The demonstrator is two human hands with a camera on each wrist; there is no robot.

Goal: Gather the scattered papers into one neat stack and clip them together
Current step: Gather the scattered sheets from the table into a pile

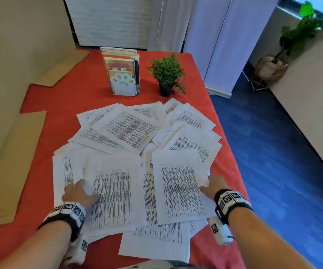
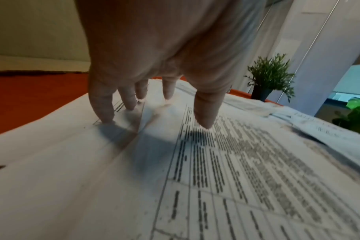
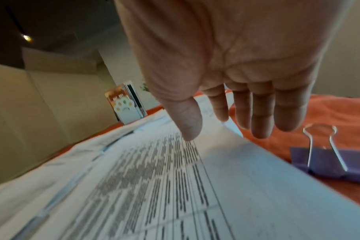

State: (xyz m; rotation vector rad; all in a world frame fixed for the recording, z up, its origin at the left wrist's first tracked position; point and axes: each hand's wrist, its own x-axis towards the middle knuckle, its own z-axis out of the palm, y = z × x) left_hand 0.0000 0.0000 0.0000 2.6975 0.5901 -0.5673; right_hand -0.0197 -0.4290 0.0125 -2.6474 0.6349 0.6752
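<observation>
Several printed sheets of paper lie fanned and overlapping on the red tablecloth. My left hand rests with spread straight fingers on the near left sheets. My right hand is at the right edge of a near right sheet, thumb touching the print, fingers straight over the edge. A purple binder clip lies on the cloth just right of that sheet; the head view hides it behind my wrist.
A book stand with a paw-shaped front and a small potted plant stand behind the papers. The table's right edge drops to blue floor. Cardboard sheets lie along the left.
</observation>
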